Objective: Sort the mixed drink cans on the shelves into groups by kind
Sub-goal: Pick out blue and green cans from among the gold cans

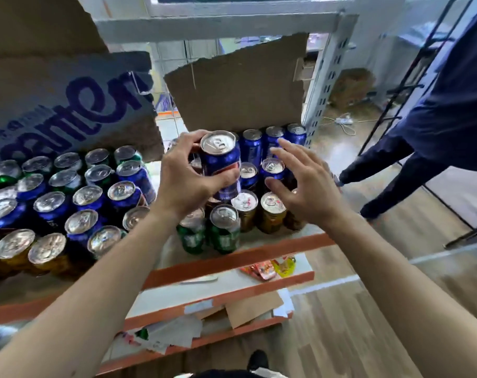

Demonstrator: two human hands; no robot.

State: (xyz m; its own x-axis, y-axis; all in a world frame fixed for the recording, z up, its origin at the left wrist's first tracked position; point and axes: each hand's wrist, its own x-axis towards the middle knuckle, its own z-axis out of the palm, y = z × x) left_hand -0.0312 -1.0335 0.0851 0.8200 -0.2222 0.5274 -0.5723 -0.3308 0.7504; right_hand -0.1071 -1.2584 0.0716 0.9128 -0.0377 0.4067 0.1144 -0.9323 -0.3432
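The left hand has its grip clamped on a blue can, fingers and thumb curled round the wall. The can is held slightly tilted above the cans standing on the shelf. The right hand has its grip apart, fingers spread and holding nothing, just beside the lifted can and over the right-hand group.

The can's tab looks unopened, so it is probably full and fairly heavy for its size. Its wall is stiff but thin enough to dent under a hard squeeze, and the smooth painted metal may be slippery. The best hold is likely round the middle of the wall, as now, not by the lid rim.

Under the hands, more blue cans stand at the back, amber cans in the middle and green cans at the front. They are packed close, so setting one down could knock its neighbours.

To the left, an open carton holds a mix of blue, green and amber cans. A torn cardboard flap rises behind the shelf beside a grey perforated upright. Lower shelves carry papers and snack packets. The floor is wood-patterned, and a person in dark blue clothes stands at the right.
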